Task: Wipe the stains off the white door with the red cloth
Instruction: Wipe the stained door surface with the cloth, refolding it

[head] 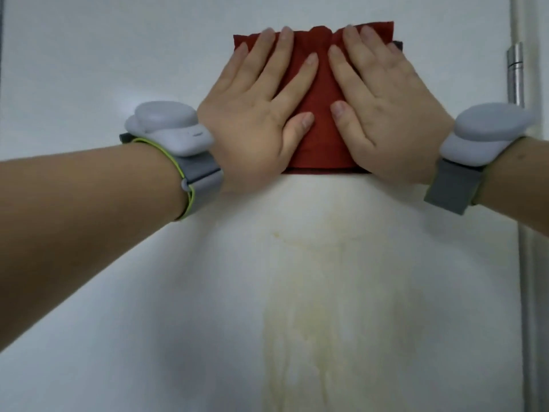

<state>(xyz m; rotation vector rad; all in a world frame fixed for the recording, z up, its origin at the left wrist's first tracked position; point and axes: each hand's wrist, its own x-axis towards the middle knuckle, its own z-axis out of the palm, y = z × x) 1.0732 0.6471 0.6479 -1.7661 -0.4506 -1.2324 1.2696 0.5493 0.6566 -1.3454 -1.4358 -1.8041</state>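
So we've got the red cloth (322, 135) pinned flat against the white door (118, 55), up in the top middle of our view. It looks folded into a rough rectangle, with the top edge a bit bunched and its bottom edge straight across.

The stains (306, 337) are well below it: yellowish streaks running down the door, plus a faint curved line of the same colour a bit higher up, between the streaks and the cloth. The cloth isn't touching any of that.

Both hands are on the cloth. Our left hand (255, 114) covers its left side and our right hand (389, 114) its right side, with a strip of red showing between them. No real grip here: fingers are straight and spread apart, palms pressing flat, and nothing is curled round the fabric. The thumbs point toward each other near the middle.

Each wrist has a grey tracker strapped on, the left tracker (169, 129) with a thin green band (181, 173) beside it, the right tracker (487, 129) on a darker grey strap.

Over at the right edge of the door there's a silver hinge (516, 69).
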